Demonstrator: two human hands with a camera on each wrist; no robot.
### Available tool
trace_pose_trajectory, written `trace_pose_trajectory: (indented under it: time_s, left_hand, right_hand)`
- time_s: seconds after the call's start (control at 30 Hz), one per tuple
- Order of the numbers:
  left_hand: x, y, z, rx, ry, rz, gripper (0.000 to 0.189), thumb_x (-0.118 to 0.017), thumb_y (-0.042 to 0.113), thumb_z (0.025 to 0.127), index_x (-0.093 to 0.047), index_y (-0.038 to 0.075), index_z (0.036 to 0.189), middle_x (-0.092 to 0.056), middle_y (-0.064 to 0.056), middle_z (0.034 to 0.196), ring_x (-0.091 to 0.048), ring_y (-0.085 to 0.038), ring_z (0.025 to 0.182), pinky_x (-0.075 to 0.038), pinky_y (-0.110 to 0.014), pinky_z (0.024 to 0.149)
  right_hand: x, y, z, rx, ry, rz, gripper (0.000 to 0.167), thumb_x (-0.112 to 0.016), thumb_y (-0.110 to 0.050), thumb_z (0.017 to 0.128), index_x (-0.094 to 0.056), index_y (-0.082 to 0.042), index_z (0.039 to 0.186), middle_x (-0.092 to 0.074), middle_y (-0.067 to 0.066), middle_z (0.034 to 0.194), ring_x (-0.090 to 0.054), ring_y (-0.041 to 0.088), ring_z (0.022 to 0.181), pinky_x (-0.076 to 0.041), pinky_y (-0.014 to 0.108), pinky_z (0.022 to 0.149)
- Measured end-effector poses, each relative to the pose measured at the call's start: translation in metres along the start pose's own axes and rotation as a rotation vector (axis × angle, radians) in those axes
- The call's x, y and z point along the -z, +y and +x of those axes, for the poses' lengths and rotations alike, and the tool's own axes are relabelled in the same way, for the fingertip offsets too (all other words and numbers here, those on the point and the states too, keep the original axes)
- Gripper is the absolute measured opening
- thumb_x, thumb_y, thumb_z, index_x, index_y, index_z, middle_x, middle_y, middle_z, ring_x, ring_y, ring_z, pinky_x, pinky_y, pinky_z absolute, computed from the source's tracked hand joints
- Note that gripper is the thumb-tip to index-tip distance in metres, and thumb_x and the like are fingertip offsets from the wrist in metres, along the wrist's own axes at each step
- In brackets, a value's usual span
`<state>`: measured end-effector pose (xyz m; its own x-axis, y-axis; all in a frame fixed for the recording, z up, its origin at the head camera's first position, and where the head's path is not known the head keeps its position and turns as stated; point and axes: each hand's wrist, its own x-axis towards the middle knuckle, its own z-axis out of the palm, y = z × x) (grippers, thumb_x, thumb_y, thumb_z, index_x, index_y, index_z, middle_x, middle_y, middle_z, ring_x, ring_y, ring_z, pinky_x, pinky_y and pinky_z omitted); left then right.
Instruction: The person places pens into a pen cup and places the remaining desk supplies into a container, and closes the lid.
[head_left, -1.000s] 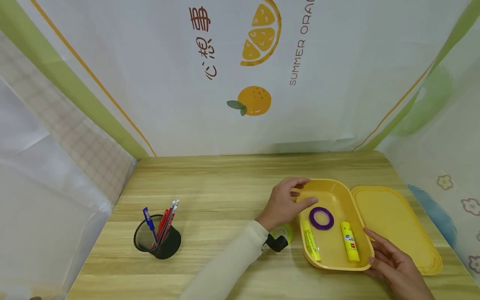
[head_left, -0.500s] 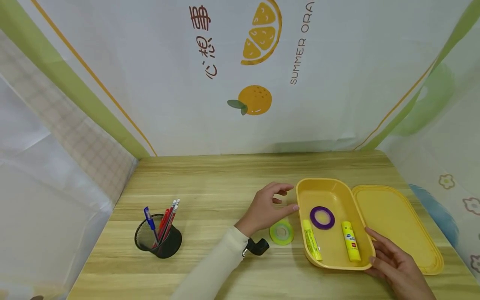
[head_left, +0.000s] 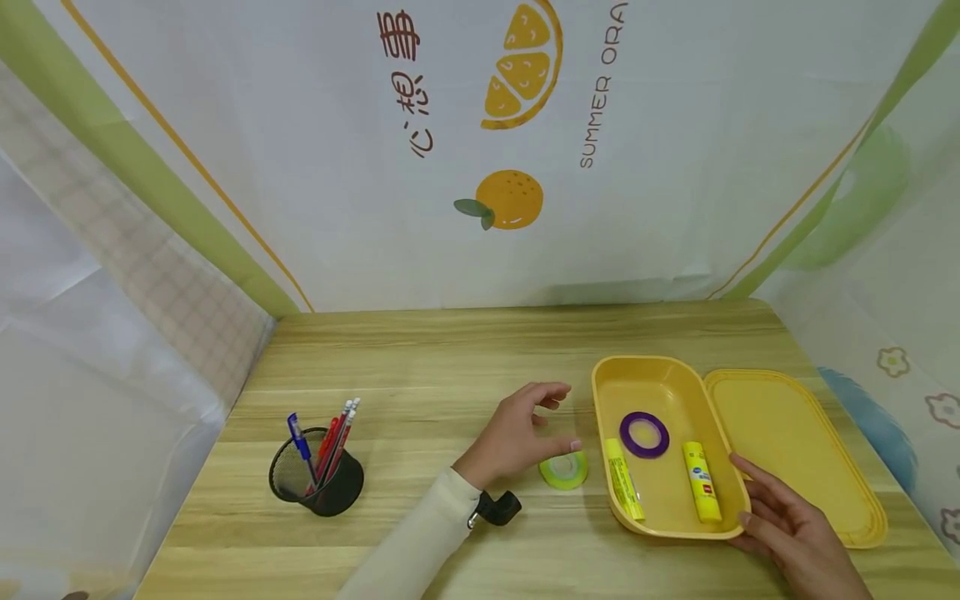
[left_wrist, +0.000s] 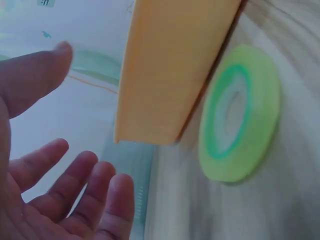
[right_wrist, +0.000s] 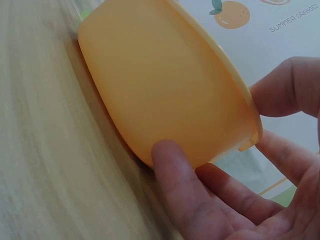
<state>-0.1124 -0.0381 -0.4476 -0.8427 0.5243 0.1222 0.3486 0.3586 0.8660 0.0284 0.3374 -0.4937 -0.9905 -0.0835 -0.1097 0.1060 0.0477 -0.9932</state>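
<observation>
A yellow plastic box (head_left: 663,492) stands at the right of the table, holding a purple tape roll (head_left: 627,446), a glue stick (head_left: 701,483) and a slim yellow tube (head_left: 624,482). My right hand (head_left: 795,529) grips the box's near right corner, thumb at the rim and fingers against the outer wall (right_wrist: 150,85). Left of the box, my left hand (head_left: 517,433) hovers with loosely bent fingers and holds nothing. Just beneath its thumb a green tape roll (head_left: 564,473) lies flat on the table; the left wrist view shows this roll (left_wrist: 265,115) apart from the fingers.
The yellow lid (head_left: 795,458) lies to the right of the box. A black mesh pen cup (head_left: 337,487) with a blue pen and several red pencils or pens stands at the left. A printed white cloth (head_left: 337,208) hangs behind the table.
My left hand has drawn back from the box's left rim, moving left and slightly nearer, beside the green tape roll. My right hand keeps its place on the box.
</observation>
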Motion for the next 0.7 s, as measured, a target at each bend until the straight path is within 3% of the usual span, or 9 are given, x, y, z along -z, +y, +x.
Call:
trace_pose_trajectory:
  time_s: [0.17,0.37,0.7]
  left_hand:
    - [-0.001,-0.004,-0.008,0.052,-0.052,0.043,0.083,-0.091,0.035,0.086,-0.051,0.014,0.155,-0.058,-0.007,0.151,-0.06,-0.022,0.132,-0.057,-0.036,0.107]
    - [-0.005,-0.011,-0.012,0.097,-0.105,0.136,0.086,-0.092,0.041,0.083,-0.052,0.015,0.155,-0.06,-0.004,0.145,-0.059,-0.02,0.132,-0.055,-0.028,0.104]
    - [-0.013,-0.02,-0.016,0.047,-0.178,0.337,0.094,-0.095,0.047,0.078,-0.053,0.013,0.154,-0.06,-0.002,0.144,-0.056,-0.017,0.132,-0.048,-0.034,0.115]
  right_hand:
    - [-0.001,0.0,0.0,0.043,-0.034,0.021,0.068,-0.052,0.006,0.107,-0.028,-0.012,0.168,-0.066,-0.008,0.125,-0.071,0.006,0.108,-0.066,0.043,0.082]
    - [0.001,0.003,0.0,0.079,-0.043,0.058,0.069,-0.049,0.011,0.106,-0.03,-0.012,0.168,-0.066,-0.006,0.125,-0.071,0.008,0.108,-0.066,0.041,0.08]
    - [0.001,0.005,0.001,0.11,-0.059,0.088,0.069,-0.045,0.014,0.106,-0.03,-0.012,0.168,-0.066,-0.004,0.126,-0.071,0.009,0.109,-0.066,0.04,0.08]
